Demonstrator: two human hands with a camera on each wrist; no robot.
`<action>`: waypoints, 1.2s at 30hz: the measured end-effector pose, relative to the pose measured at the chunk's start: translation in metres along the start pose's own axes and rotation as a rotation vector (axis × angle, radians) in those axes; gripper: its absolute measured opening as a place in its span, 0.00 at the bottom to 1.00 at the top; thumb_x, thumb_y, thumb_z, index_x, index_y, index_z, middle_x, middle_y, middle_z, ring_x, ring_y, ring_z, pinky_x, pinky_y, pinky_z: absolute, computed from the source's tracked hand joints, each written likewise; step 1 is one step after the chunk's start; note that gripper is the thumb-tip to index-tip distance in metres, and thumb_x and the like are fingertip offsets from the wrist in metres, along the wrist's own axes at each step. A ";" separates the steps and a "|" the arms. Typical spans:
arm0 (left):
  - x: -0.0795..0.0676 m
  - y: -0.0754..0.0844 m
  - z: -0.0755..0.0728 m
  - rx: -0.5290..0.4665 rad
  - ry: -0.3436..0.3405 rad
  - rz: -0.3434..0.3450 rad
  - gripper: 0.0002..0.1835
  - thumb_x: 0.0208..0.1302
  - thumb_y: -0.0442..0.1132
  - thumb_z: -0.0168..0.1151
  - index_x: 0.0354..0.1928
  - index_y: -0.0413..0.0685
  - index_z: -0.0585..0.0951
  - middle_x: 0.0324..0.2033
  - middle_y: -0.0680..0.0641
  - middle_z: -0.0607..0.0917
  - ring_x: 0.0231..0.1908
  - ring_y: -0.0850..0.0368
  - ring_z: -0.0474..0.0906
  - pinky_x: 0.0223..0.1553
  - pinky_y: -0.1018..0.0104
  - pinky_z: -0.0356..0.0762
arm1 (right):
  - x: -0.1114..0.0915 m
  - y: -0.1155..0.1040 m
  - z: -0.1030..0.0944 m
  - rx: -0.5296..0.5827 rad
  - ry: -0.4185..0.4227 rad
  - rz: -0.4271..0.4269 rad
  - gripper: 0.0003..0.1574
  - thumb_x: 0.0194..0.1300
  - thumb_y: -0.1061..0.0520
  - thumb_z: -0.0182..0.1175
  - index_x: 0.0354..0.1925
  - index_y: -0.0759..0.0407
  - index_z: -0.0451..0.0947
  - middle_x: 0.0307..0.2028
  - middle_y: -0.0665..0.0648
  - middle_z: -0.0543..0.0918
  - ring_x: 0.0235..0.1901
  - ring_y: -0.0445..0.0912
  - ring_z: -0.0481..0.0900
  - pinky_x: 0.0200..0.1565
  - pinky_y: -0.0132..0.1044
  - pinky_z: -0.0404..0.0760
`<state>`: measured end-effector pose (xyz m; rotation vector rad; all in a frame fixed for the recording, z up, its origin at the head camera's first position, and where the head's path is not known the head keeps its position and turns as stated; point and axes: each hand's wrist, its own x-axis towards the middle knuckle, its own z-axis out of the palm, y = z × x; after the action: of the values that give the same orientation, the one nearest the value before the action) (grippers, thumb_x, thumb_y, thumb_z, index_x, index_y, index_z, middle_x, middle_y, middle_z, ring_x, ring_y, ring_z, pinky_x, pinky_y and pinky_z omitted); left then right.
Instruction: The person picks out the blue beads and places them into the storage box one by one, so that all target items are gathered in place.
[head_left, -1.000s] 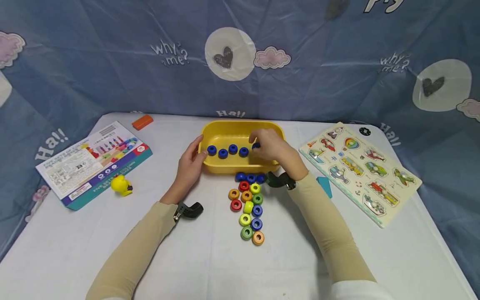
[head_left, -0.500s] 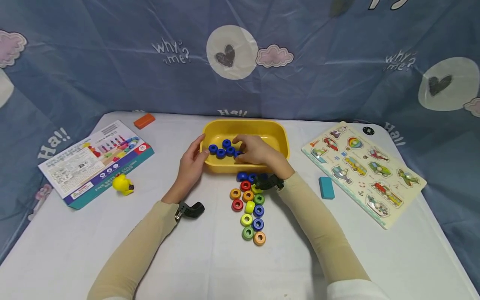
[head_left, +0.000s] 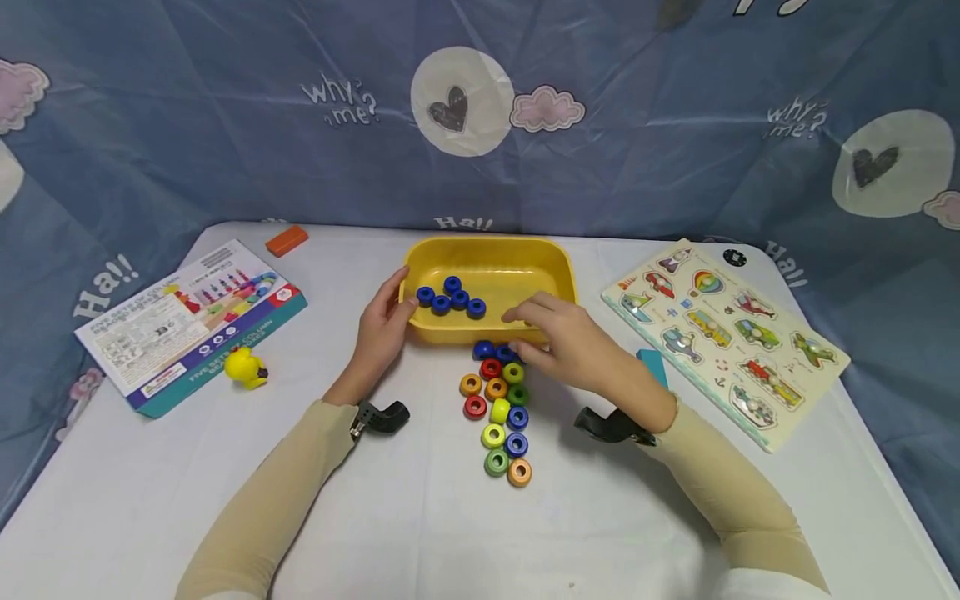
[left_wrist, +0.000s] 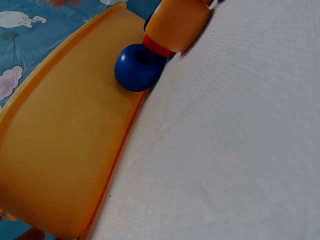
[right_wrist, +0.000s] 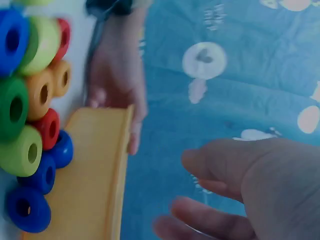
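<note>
A yellow plastic tray [head_left: 525, 260] stands at the back middle of the table, with several blue beads [head_left: 460, 299] grouped in its left half. My left hand [head_left: 377, 325] grips the tray's left end; in the right wrist view its fingers lie at the rim. Over the tray's front right edge is my right hand [head_left: 566, 342], its fingers apart and nothing visible between them. Just in front of the tray, a cluster of loose beads in several colours includes a red bead [head_left: 475, 407], a green bead [head_left: 497, 462] and an orange bead [head_left: 520, 473]. The right hand partly covers the blue ones nearest the tray.
To the left lie a toy box [head_left: 191, 325], a yellow toy figure [head_left: 244, 367] and an orange block [head_left: 287, 241]. On the right are a picture puzzle board [head_left: 727, 342], a teal block [head_left: 652, 365] and a black disc [head_left: 734, 257]. A printed cloth hangs behind the table.
The right hand slid blue beads leftward inside the tray, let go of the last one and drew back right, over the front rim. The left hand stayed at the tray's left end.
</note>
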<state>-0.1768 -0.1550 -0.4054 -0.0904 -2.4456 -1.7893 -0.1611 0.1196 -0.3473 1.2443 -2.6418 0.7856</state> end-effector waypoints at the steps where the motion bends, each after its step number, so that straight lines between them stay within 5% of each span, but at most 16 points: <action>1: 0.000 0.000 0.000 0.000 0.001 -0.001 0.29 0.72 0.36 0.48 0.74 0.45 0.60 0.74 0.45 0.59 0.74 0.51 0.54 0.74 0.57 0.58 | -0.004 -0.001 -0.001 0.004 -0.025 0.012 0.15 0.61 0.59 0.66 0.47 0.59 0.81 0.41 0.56 0.83 0.38 0.47 0.80 0.40 0.38 0.84; 6: 0.001 0.001 -0.001 -0.001 0.006 -0.005 0.29 0.72 0.36 0.48 0.74 0.45 0.60 0.74 0.45 0.59 0.74 0.51 0.54 0.74 0.57 0.58 | -0.015 0.005 0.004 -0.037 -0.268 0.125 0.23 0.61 0.56 0.66 0.55 0.59 0.77 0.46 0.57 0.85 0.41 0.48 0.83 0.44 0.40 0.84; 10: 0.002 0.001 -0.003 0.006 0.009 -0.010 0.29 0.72 0.36 0.48 0.74 0.45 0.60 0.74 0.45 0.59 0.74 0.51 0.54 0.74 0.57 0.58 | -0.017 0.013 0.015 -0.118 -0.359 0.209 0.33 0.61 0.55 0.66 0.63 0.59 0.71 0.54 0.62 0.79 0.47 0.51 0.82 0.51 0.46 0.83; 18: 0.002 0.002 -0.005 0.011 0.013 -0.002 0.29 0.73 0.37 0.48 0.74 0.45 0.60 0.74 0.44 0.59 0.74 0.51 0.53 0.74 0.57 0.57 | -0.015 0.017 0.031 -0.190 -0.302 0.193 0.06 0.64 0.62 0.62 0.41 0.57 0.77 0.39 0.57 0.75 0.33 0.47 0.75 0.36 0.38 0.79; 25: 0.001 -0.001 -0.001 -0.001 0.007 -0.018 0.29 0.72 0.37 0.48 0.74 0.45 0.60 0.74 0.45 0.59 0.74 0.51 0.54 0.74 0.57 0.58 | -0.011 0.004 0.007 -0.119 -0.326 0.152 0.08 0.64 0.61 0.62 0.43 0.57 0.79 0.38 0.54 0.80 0.32 0.44 0.75 0.35 0.34 0.78; 30: 0.001 -0.001 0.001 -0.013 0.000 -0.010 0.29 0.73 0.37 0.48 0.74 0.46 0.60 0.74 0.46 0.60 0.74 0.51 0.55 0.73 0.58 0.59 | 0.011 0.000 -0.020 -0.021 -0.191 0.097 0.10 0.64 0.59 0.63 0.44 0.59 0.82 0.37 0.54 0.86 0.31 0.44 0.78 0.36 0.38 0.80; 36: 0.001 0.000 0.000 -0.011 0.003 -0.006 0.29 0.72 0.37 0.48 0.74 0.45 0.60 0.74 0.45 0.60 0.74 0.51 0.55 0.73 0.58 0.60 | 0.053 0.039 0.003 -0.007 -0.129 0.256 0.07 0.57 0.59 0.69 0.33 0.59 0.80 0.32 0.55 0.84 0.32 0.47 0.76 0.39 0.39 0.76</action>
<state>-0.1774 -0.1549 -0.4049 -0.0815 -2.4364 -1.8040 -0.2252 0.1026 -0.3487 0.9992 -2.9467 0.7507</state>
